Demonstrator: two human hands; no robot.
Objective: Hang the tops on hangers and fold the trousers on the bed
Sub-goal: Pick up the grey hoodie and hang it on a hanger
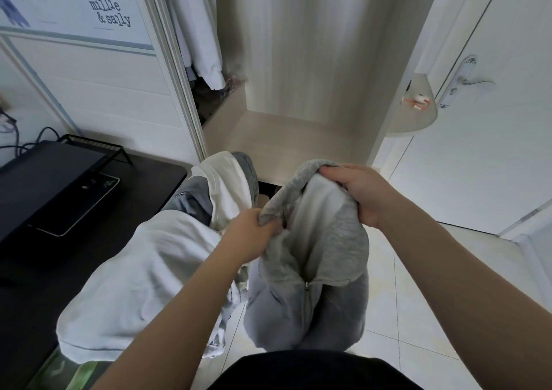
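At the far left, a poster [74,4] lettered "millie & sally" hangs above a black desk [155,177] bearing a flat dark device [44,186]. Just right of the desk, a heap of white and grey clothes [143,264] slumps beside the person's left forearm; what holds it up is hidden. The left hand [254,231] has its fingers curled tight round the hood edge of a grey zip hoodie [313,270]. The hoodie hangs in mid-air over the pale tiled floor [403,300], before an open wardrobe [298,76] where white garments [200,31] hang. The right hand [358,192] grips the hoodie's top, fingers bunched in cloth. Farther right are a small corner shelf [418,120] and a white door [478,165] with a metal handle [466,81].
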